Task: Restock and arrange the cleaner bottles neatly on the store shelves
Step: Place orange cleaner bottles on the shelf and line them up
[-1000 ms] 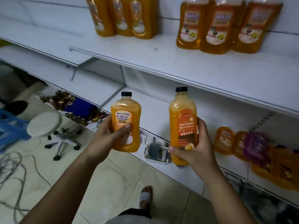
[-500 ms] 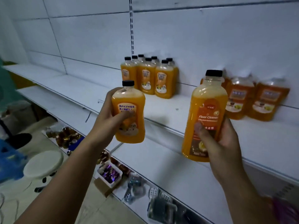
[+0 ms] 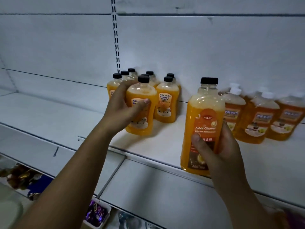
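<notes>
Left hand (image 3: 121, 107) wrapping round short orange bottle (image 3: 142, 90), thumb across label, holding it upright just before matching black-capped cluster (image 3: 167, 104) on shelf (image 3: 158, 146); label facing out, likely extending row. Right hand (image 3: 221, 157) gripping tall floor-cleaner bottle (image 3: 205, 111) by lower body, holding it at shelf edge, between cluster and white-capped bottles (image 3: 259, 118), probably awaiting own slot.

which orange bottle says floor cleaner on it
The tall black-capped bottle in the right hand; the left hand's rounder bottle and the shelved bottles show other labels.
</notes>
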The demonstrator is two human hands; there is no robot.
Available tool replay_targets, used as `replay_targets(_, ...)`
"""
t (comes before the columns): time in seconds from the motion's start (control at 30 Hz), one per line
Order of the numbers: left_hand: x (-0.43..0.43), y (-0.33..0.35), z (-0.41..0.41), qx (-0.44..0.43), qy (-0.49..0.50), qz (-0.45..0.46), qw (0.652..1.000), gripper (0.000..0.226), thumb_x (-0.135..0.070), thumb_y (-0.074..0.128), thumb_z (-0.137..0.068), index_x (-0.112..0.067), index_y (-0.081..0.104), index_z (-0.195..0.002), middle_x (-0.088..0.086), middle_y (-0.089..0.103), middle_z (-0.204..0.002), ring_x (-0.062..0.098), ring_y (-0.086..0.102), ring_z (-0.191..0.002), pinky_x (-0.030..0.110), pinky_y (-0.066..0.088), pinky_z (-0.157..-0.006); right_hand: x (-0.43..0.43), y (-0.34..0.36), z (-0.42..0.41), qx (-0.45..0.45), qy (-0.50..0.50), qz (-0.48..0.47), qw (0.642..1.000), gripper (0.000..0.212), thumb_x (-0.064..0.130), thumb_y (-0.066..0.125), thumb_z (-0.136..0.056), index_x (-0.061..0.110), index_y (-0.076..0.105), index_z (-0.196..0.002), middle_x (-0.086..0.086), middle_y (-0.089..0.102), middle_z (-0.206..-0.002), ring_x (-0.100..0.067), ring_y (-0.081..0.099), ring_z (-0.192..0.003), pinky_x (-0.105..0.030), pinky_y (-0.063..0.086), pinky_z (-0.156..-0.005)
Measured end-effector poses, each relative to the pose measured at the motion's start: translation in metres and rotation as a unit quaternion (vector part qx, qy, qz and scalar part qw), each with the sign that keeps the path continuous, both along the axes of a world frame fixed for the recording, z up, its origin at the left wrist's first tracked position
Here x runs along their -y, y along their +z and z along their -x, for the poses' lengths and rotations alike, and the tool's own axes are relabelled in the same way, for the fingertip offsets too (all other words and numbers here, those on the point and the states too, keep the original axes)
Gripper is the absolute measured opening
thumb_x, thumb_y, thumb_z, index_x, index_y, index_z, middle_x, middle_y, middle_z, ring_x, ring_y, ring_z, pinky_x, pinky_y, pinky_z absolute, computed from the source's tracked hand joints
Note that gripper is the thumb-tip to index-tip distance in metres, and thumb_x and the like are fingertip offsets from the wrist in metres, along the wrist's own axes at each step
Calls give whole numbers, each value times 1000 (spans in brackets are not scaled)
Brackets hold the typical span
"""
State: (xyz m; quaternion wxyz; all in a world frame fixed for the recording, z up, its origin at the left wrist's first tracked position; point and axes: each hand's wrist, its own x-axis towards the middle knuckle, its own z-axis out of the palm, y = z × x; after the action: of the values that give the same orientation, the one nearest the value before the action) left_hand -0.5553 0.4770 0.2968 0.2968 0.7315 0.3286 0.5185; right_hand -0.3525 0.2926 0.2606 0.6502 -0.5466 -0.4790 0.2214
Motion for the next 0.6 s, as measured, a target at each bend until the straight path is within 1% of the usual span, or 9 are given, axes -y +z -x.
replay_targets(0.1,-28,1,-6,-24,-27,-29,999,54,-22,80,-92,-36,51,-135,-24,61,-126,-12,62,-106,11,55,-78,-9,-1,10,9,-27,20,999,53,60,80,-77,47,53,-121,36,67,-109,14,66,-99,-11,52,-64)
replay_targets(0.2,-46,-2,-12,-23,-40,-30,998,54,-19,78,-93,-40,50,-134,-35,61,-122,-13,62,-109,7,50,-80,-14,-1,14,23,-48,34,998,55,62,67,-68,47,52,-118,39,64,-109,18,64,-97,-10,49,-65)
replay_targets(0.27,-56,-6,-16,-27,-43,-34,998,54,-19,78,-93,-43,49,-132,-41,60,-119,-15,60,-110,5,48,-80,-17,-1,17,26,-59,40,997,56,62,65,-66,46,52,-117,40,63,-110,19,63,-97,-11,47,-69)
replay_targets(0.33,-62,-10,-19,-43,-42,-50,997,55,-20,78,-93,-45,48,-132,-35,58,-124,-13,59,-114,6,47,-84,-21,-1,19,25,-63,45,997,55,60,66,-67,46,53,-118,38,65,-110,18,64,-97,-15,47,-72)
replay_targets(0.4,-68,-15,-20,-54,-29,-64,996,56,-23,78,-93,-43,49,-136,-22,58,-133,-3,58,-121,14,48,-94,-24,-2,21,22,-67,54,996,60,64,66,-64,45,53,-119,29,69,-108,16,64,-98,-17,47,-73)
replay_targets(0.47,-73,-16,-20,-85,20,-82,993,60,-29,80,-91,-32,51,-143,-6,55,-142,13,52,-131,26,45,-105,-26,-1,23,27,-75,65,995,61,67,64,-60,46,53,-116,28,68,-108,18,63,-96,-15,46,-72)
replay_targets(0.5,-75,-14,-18,-121,65,-102,985,63,-34,80,-90,-26,52,-146,-1,53,-145,19,46,-136,31,42,-109,-26,-1,24,31,-77,70,994,60,67,63,-59,47,52,-114,29,65,-109,20,63,-94,-13,45,-71)
replay_targets(0.57,-74,-8,-14,-189,145,-143,961,70,-46,80,-87,-24,54,-148,-1,54,-148,23,40,-138,38,40,-111,-26,0,27,29,-79,76,994,58,66,63,-59,47,51,-112,28,64,-110,14,66,-90,-12,44,-70)
replay_targets(0.6,-72,-5,-12,-202,157,-146,956,71,-49,79,-86,-27,54,-148,-3,55,-148,23,44,-137,39,43,-107,-27,-1,27,25,-79,77,994,57,65,62,-59,47,51,-112,27,65,-111,9,67,-90,-13,44,-71)
